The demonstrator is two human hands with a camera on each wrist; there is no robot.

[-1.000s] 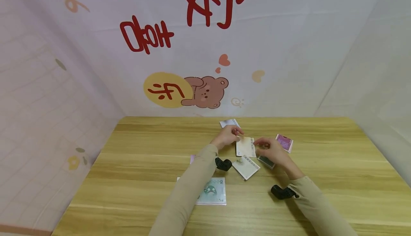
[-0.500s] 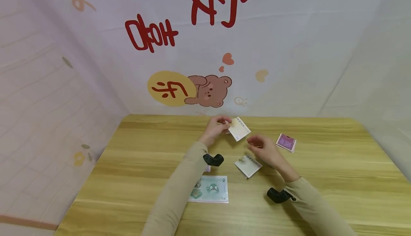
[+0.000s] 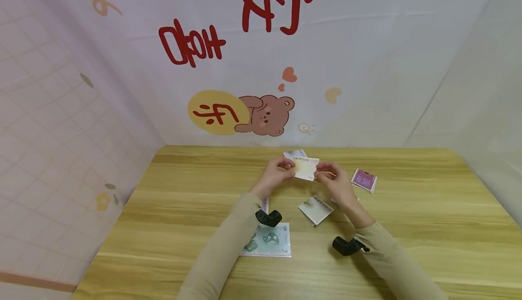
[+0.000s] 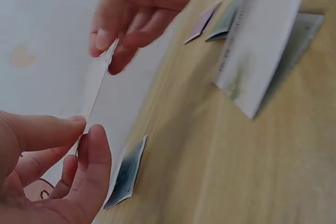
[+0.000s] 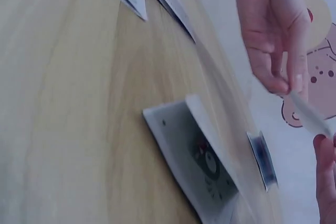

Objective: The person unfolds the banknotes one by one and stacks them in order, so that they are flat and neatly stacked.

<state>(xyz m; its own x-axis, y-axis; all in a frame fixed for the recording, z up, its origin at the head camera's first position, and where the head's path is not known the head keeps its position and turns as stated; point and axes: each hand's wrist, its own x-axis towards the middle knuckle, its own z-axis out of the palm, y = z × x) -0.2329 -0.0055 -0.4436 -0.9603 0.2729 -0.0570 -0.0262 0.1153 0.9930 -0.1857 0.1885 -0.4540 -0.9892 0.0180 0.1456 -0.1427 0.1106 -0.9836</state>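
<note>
Both hands hold one small cream folded play banknote (image 3: 306, 169) between them, raised above the far part of the table. My left hand (image 3: 276, 173) pinches its left edge between thumb and fingers. At the opposite edge, my right hand (image 3: 335, 183) pinches it the same way. Seen from the left wrist, the banknote (image 4: 98, 85) is nearly edge-on, a thin strip. Below the hands lies another folded cream note (image 3: 316, 210), its halves gaping apart. A pale bluish note (image 3: 294, 153) sits behind the held one, partly covered by it.
Teal play banknotes (image 3: 271, 241) lie flat near the left forearm, which covers part of them. Folded purple notes (image 3: 364, 181) are on the right. A purplish note (image 3: 265, 205) is mostly hidden by the left wrist. The patterned cloth (image 3: 367, 87) rises behind the table (image 3: 183, 191).
My left hand has lifted the cream banknote from the table and moved it back. The right hand, apart from it half a second ago, now grips its other edge; the banknote has turned.
</note>
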